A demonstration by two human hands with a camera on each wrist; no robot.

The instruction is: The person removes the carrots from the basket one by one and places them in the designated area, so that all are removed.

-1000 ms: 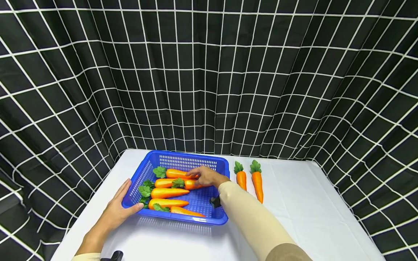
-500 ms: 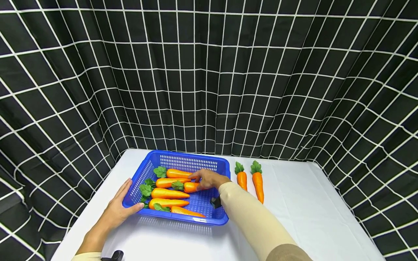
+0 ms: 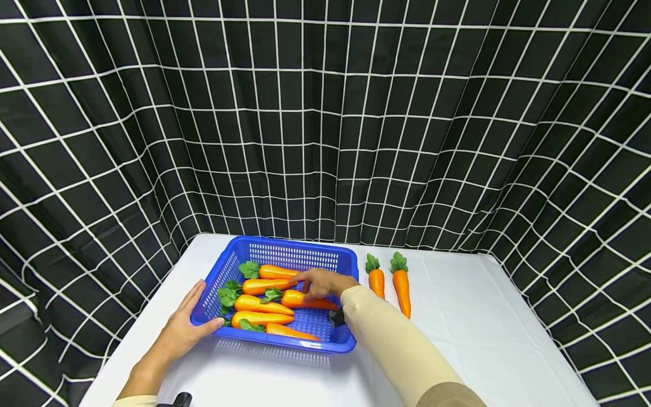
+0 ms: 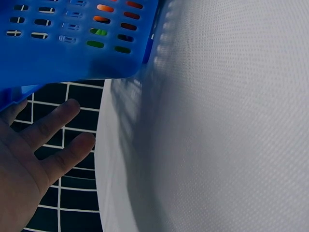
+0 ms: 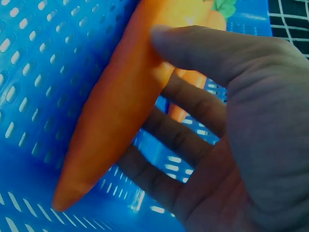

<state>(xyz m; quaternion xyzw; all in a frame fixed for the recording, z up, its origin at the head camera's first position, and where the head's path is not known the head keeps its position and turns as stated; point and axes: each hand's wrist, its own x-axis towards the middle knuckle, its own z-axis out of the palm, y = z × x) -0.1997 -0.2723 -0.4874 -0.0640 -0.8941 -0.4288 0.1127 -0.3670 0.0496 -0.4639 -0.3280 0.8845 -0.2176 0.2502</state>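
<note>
A blue perforated plastic basket (image 3: 325, 345) holds several orange carrots with green leafy tops, most with their leaves to the left. My right hand (image 3: 321, 284) is inside it and grips a carrot (image 3: 292, 298) in the right half; the right wrist view shows the thumb on one side of this carrot (image 5: 111, 106) and the fingers on the other, its tip pointing away from its leaves. My left hand (image 3: 182, 327) rests with spread fingers at the basket's near-left corner, the thumb on the rim. In the left wrist view those fingers (image 4: 63, 162) are straight beside the basket wall (image 4: 58, 55).
Two more carrots, one nearer the basket (image 3: 376, 281) and one farther right (image 3: 401, 288), lie leaves-away on the white table (image 3: 473, 316). A black curtain (image 3: 325, 141) with white grid lines surrounds the table. My right sleeve partly overlaps the nearer carrot.
The carrot in my right hand has shifted slightly toward me, and more of its tapered end shows. The neighbouring carrot's tip has turned a little toward me. My left hand stays put.
</note>
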